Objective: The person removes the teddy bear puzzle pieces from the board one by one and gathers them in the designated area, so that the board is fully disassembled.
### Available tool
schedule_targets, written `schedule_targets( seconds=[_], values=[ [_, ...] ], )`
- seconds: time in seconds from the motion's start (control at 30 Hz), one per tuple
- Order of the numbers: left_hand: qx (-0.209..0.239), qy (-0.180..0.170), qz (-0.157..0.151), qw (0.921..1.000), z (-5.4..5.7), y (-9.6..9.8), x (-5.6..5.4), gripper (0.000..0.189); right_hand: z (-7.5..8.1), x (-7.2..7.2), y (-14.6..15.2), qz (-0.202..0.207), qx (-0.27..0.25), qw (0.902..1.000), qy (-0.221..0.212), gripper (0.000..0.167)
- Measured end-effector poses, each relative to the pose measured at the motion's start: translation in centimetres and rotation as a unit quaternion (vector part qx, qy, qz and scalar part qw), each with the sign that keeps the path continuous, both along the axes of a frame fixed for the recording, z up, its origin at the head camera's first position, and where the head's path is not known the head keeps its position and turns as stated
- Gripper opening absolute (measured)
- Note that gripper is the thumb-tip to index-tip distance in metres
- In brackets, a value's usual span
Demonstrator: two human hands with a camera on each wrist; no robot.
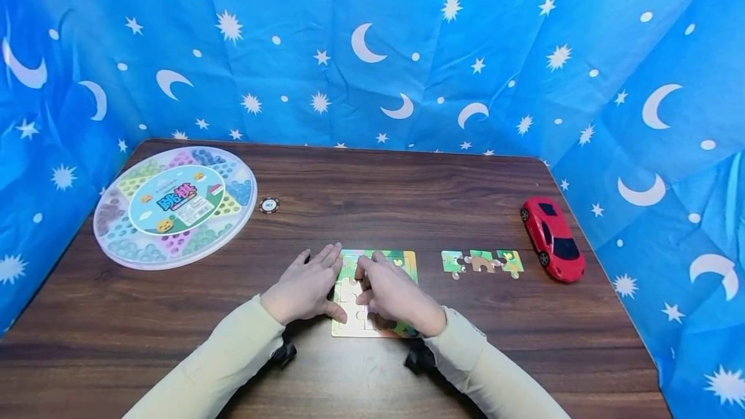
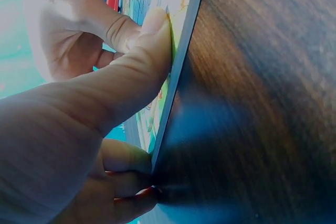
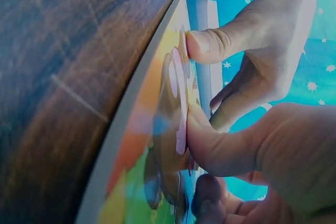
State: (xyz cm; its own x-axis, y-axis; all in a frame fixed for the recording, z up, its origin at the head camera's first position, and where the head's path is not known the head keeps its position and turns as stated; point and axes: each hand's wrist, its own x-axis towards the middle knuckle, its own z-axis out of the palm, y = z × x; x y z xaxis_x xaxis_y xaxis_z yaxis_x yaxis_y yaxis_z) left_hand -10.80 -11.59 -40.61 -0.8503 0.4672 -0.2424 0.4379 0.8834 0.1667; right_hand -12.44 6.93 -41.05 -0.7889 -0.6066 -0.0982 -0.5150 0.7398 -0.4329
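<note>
While the puzzle (image 1: 349,293) on the table (image 1: 361,202) is steadied by the straight-fingered left hand (image 1: 306,288), even pressure is best applied by the curled right hand (image 1: 397,291); whether anything is pinched cannot be told.

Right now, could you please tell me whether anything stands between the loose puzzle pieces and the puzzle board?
Nothing visible stands between the loose puzzle pieces and the puzzle board, though the right hand hides part of it in the head view.
</note>
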Motion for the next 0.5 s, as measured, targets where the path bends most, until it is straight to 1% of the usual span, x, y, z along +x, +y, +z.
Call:
schedule_targets(
  seconds=[0.17, 0.37, 0.5],
  values=[
    [-0.001, -0.002, 0.000, 1.0000, -0.10, -0.12, -0.01, 0.110, 0.04, 0.13, -0.16, -0.015, -0.003, 0.9999, -0.002, 0.036],
    [-0.008, 0.003, 0.004, 1.0000, -0.21, -0.26, -0.07, 0.109, 0.18, 0.07, -0.01, -0.025, -0.040, 0.9989, -0.004, 0.031],
    [-0.008, -0.003, -0.001, 1.0000, -0.20, -0.16, -0.18, 0.109, 0.16, 0.28, 0.44, -0.047, -0.064, 0.9967, -0.013, 0.025]
  ],
)
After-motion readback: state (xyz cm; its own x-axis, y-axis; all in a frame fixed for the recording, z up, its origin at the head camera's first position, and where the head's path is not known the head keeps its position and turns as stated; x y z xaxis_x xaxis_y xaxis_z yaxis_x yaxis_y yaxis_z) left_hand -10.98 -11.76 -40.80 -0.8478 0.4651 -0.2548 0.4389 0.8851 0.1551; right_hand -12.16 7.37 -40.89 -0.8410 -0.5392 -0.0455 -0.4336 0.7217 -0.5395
